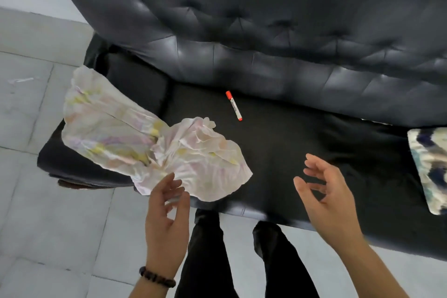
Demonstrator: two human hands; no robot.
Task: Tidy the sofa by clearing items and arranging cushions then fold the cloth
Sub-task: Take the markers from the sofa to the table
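Loosely spread, the left hand [167, 215] hovers at the near edge of the cloth [154, 143], fingertips just beside or brushing its hem; whether they pinch it I cannot tell. The right hand [331, 203] is open and empty above the seat. The cloth is pale, crumpled, washed with faint pink and yellow, lying bunched across the left end of the black sofa [278, 31], one end draped over the armrest. A white marker [234, 105] with orange ends lies farther back on the seat. A patterned cushion [430, 169] sits at the right edge.
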